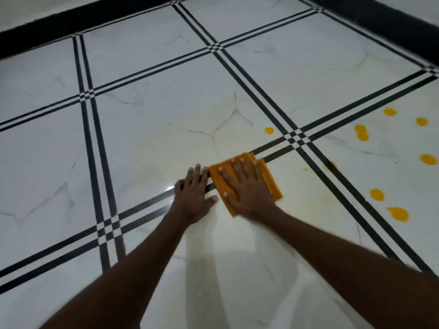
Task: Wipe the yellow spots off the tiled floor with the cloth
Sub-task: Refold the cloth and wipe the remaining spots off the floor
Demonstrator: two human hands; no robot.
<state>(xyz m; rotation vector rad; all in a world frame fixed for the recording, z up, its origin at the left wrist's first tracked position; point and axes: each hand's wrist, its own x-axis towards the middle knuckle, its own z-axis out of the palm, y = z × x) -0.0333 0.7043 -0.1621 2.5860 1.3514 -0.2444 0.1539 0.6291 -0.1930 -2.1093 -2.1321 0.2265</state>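
Observation:
A folded orange cloth (270, 179) lies flat on the white tiled floor (147, 129), across a black double grout line. My right hand (247, 188) presses down on the cloth with straight, spread fingers. Just left of the cloth, my left hand (193, 193) rests flat on the bare tile, its fingertips touching the cloth's left edge. Several yellow spots (362, 132) dot the tiles to the right. One spot (269, 130) sits just beyond the cloth, and larger ones (399, 213) lie at the right edge. Faint yellowish smears show on the tile near the cloth.
Black double stripes (95, 148) cross the floor in a grid. A black skirting band (71, 22) runs along the far edge and another (384, 22) along the far right. A bright light reflection (169, 188) glints beside my left hand.

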